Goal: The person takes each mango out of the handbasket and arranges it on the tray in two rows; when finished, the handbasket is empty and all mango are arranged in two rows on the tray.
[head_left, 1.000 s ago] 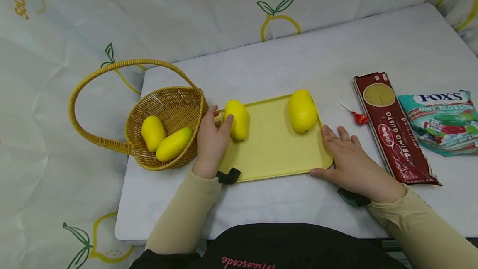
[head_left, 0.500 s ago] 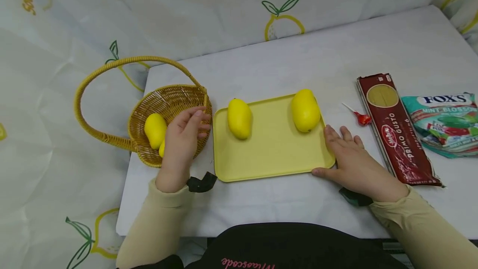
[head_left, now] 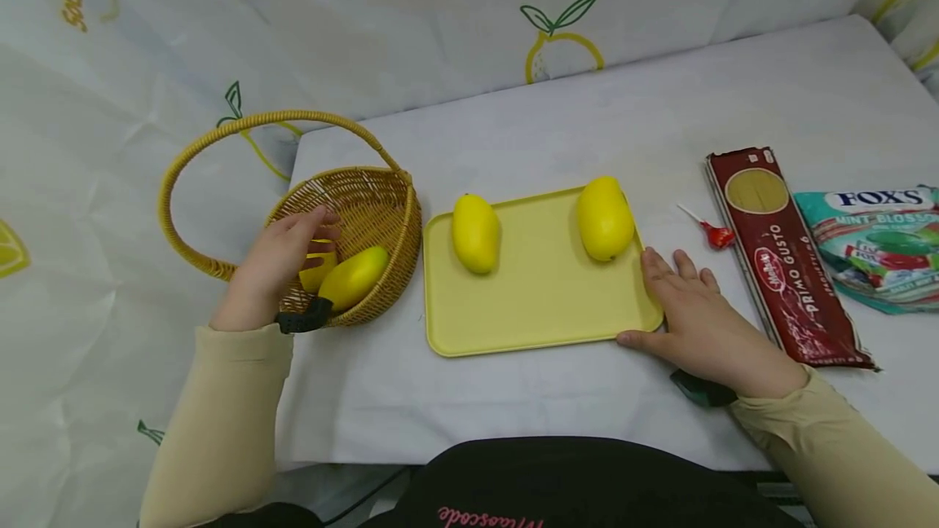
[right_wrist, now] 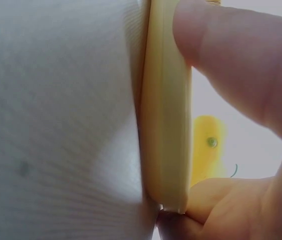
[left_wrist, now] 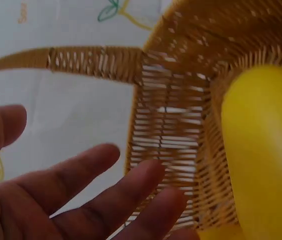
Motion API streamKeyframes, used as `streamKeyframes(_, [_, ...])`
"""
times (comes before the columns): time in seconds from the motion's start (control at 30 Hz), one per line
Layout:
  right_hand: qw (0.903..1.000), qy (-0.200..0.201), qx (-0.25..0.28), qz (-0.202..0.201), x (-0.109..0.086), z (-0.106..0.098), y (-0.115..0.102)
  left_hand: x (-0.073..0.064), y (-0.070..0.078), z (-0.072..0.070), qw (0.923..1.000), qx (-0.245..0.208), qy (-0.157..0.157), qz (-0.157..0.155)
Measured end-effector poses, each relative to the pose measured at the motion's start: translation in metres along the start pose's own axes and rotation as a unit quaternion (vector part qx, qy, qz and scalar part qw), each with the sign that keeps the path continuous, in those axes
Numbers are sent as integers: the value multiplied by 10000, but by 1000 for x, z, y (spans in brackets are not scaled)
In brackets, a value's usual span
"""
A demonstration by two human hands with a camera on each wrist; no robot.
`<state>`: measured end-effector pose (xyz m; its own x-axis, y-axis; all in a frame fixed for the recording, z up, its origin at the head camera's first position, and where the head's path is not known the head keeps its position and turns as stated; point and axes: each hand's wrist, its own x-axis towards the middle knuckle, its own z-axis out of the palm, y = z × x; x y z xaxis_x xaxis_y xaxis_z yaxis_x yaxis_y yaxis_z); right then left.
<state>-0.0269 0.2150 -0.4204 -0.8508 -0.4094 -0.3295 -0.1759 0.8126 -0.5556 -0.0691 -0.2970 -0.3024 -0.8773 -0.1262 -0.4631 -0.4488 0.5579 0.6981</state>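
Observation:
My left hand reaches over the left side of the wicker basket, its fingers loosely extended with nothing between them. Inside lie two yellow mangoes, one green-tipped mango plain to see and another mango partly hidden by the hand. In the left wrist view a mango is apart from the fingers. My right hand rests at the near right corner of the yellow tray, its fingers spread along the side and its thumb against the near edge. The tray bears a left mango and a right mango.
To the right of the tray lie a red-wrapped lollipop, a dark red spaghetti pack and a green-blue candy bag. The basket's tall handle arches out to the left. White cloth covers the table.
My left hand has moved left from beside the tray's left mango, across the basket, to its left side. The right hand stays at the tray's corner. The view has shifted slightly.

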Motion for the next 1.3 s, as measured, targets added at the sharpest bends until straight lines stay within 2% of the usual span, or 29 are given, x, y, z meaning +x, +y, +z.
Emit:
streamKeyframes(0.1, [10000,7,3,6,0,0,1,12,-9,-7,9989,255,-397,-37])
streamKeyframes(0.17, [10000,16,7,-2,-1,0,1,17,-12,-8,9978,349,-548,-109])
streamKeyframes(0.3, [10000,24,12,-7,-1,0,2,22,-12,-9,9933,840,-778,-184])
streamKeyframes(0.37, [10000,20,14,-2,-1,1,2,24,-9,-8,9884,1149,-974,-215])
streamKeyframes(0.47, [10000,19,23,6,-1,1,1,27,-3,-5,9766,1682,-1328,-206])
streamKeyframes(0.57, [10000,38,29,-5,-2,1,2,32,2,-2,9649,2013,-1670,-230])
streamKeyframes(0.7, [10000,59,34,-31,-2,1,2,35,2,-1,9576,2158,-1884,-314])
streamKeyframes(0.8, [10000,59,48,-42,-2,1,2,36,-1,-2,9608,1929,-1967,-321])
streamKeyframes(0.97, [10000,41,39,-47,-2,0,1,37,-12,-8,9629,1560,-2198,-79])
streamKeyframes(1.03, [10000,38,23,-48,-2,0,1,36,-17,-9,9599,1676,-2246,124])
streamKeyframes(1.23, [10000,26,21,-64,-1,1,2,31,-29,-11,9474,2242,-2103,893])
streamKeyframes(1.3, [10000,22,7,-75,-1,1,2,29,-32,-11,9475,2284,-1990,1026])
